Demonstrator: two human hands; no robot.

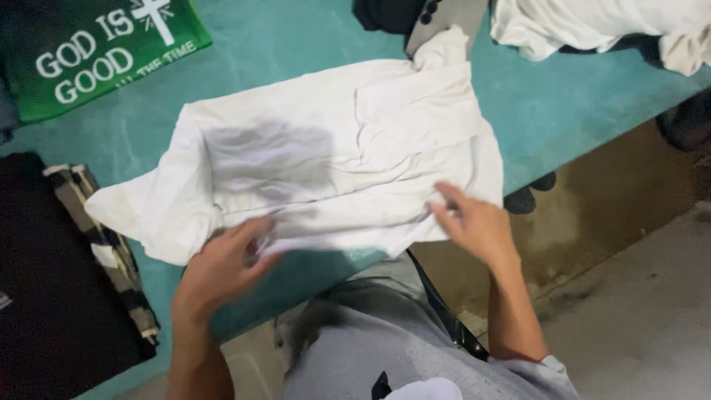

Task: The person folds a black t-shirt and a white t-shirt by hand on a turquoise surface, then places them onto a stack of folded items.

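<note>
So there's a white garment [333, 155] spread flat across the middle of the teal table [563, 104], its lower hem running right along the near edge. The left hand [222, 270] sits at that near edge with fingers [255, 230] loosely curled over the hem, touching the cloth, but it's blurry, so I can't tell if it's pinching it. The right hand [478, 226] is at the garment's near right corner, fingers stretched out and resting on the fabric, not clenched. A green cloth with white print [96, 52] lies at the far left corner, a black item with a checked strip [67, 274] is along the left edge, and another white pile [600, 26] sits at the far right.
</note>
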